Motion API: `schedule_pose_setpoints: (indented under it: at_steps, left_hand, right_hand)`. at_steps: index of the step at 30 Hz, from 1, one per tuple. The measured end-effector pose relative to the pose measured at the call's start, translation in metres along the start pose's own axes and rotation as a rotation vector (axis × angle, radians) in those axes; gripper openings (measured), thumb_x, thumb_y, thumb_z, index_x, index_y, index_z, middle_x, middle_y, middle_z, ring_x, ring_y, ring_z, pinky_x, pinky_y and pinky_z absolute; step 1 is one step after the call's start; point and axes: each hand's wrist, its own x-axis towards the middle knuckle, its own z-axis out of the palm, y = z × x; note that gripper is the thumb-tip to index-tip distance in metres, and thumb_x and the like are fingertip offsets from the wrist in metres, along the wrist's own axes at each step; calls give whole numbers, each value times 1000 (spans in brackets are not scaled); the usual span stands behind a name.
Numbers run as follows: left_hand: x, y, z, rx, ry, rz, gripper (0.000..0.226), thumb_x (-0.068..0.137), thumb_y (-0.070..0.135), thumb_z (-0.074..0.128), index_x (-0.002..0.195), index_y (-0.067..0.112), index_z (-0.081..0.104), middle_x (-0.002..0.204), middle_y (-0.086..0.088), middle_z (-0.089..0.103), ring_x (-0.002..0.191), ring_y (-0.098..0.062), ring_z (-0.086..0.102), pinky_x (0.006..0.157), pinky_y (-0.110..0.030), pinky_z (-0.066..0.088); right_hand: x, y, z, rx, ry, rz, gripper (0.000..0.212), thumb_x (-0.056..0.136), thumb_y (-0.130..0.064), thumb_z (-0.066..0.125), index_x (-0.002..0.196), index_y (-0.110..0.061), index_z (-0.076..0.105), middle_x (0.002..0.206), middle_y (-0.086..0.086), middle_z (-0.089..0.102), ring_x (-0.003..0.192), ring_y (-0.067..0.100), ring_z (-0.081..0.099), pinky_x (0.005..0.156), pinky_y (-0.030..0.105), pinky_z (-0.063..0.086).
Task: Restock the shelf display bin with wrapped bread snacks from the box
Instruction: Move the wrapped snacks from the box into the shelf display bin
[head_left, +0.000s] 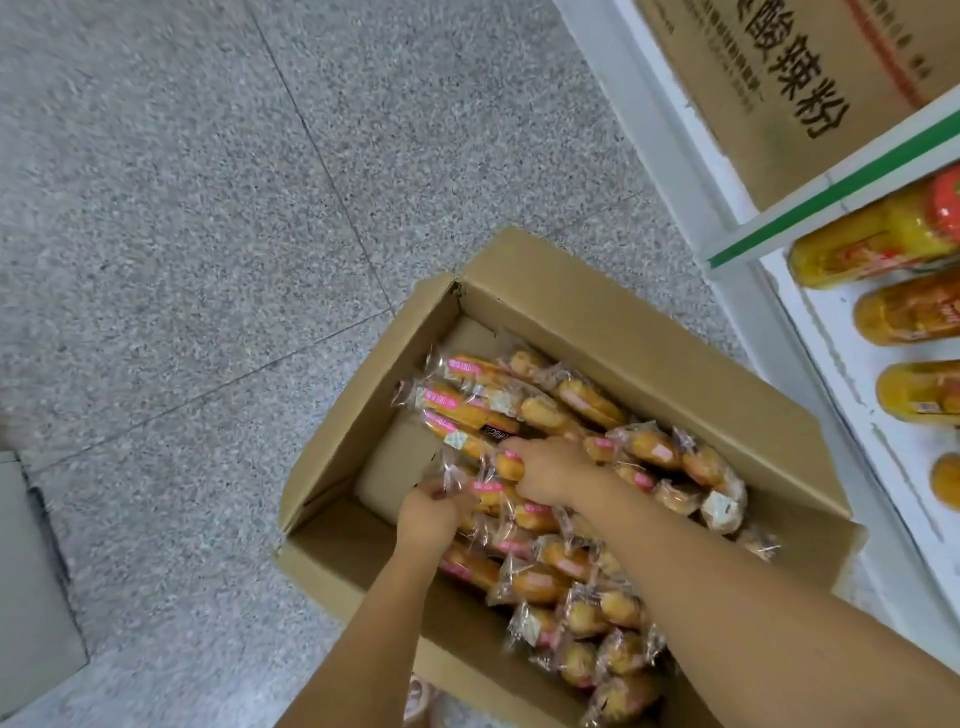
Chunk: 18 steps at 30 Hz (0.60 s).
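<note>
The wrapped bread snacks (545, 410) are heaped loosely in the open cardboard box (649, 353), which stands on the floor (208, 208) just beside the shelf (852, 171); part of the box bottom is bared at its far left end. Both hands are reached into the heap. The grip of the left hand (431, 512) is closed on the crimped film ends of snacks at the edge of the pile. The grip of the right hand (550, 470) appears curled round a snack next to it, though its fingertips are partly hidden. The display bin is not seen in this view, so its fill cannot be judged.

The step in hand is judged to be the gathering of a bundle. It is best done by bunching several packets side by side between the two hands, so that they are carried by their bodies, not by the thin film ends, which may slip or tear. The soft bread should not be squeezed hard. The bottles (883, 234) on the shelf are to be cleared when the load is raised.
</note>
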Motion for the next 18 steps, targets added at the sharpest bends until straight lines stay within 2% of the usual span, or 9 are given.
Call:
schedule_pose_setpoints:
  at_steps: [3,6,8,10,12,13,15,18]
  left_hand:
    - [11,1,9,46,-61,-13,27,72,21,79,92,18,61,92,-12,69,88,-32,67,82,-47,56]
    - [10,-2,17,133,-29,38,29,70,25,81,76,21,52,84,-11,69,78,-29,65,72,-37,56]
    - [2,-4,17,117,-8,78,25,70,24,81,77,21,57,81,-14,71,66,-28,63,63,-35,53]
    - [-10,-5,13,75,7,117,24,69,21,81,86,18,66,78,-12,72,63,-25,63,58,-31,50]
    - [-24,-4,2,31,64,122,29,67,17,80,93,13,67,77,-9,70,66,-25,64,55,-29,48]
    - [-31,-2,-4,-15,94,115,29,67,17,80,93,12,67,78,-9,70,69,-26,65,58,-31,50]
    - [-51,2,-20,-118,139,115,27,67,21,82,87,13,66,83,-10,71,77,-30,67,71,-38,54]
    - [-84,9,-48,-224,166,171,40,54,39,85,78,15,63,84,-7,70,84,-27,67,86,-48,53]
  right_hand:
    - [4,-2,2,-27,100,-29,50,86,-16,48,135,-25,41,118,4,61,107,28,57,85,34,38]
    - [-1,0,5,19,170,-52,42,83,-12,52,123,-22,48,108,4,63,101,27,59,76,32,37]
    - [-7,1,5,48,182,-74,39,82,-12,55,119,-21,48,102,3,64,97,27,61,70,31,40]
    - [-18,4,1,104,179,-83,40,83,-16,60,120,-21,47,97,2,64,95,26,61,68,32,44]
    - [-33,6,-7,185,175,-75,49,84,-24,65,128,-22,44,104,2,64,100,25,59,76,35,48]
    - [-42,8,-12,244,190,-71,55,83,-27,68,132,-22,43,110,1,63,103,23,59,81,35,48]
    - [-63,11,-24,405,234,-84,62,79,-32,73,133,-23,45,116,-6,62,105,15,57,82,30,47]
    - [-99,8,-47,664,300,-115,45,77,-30,77,115,-26,54,100,-21,56,98,3,48,73,19,40]
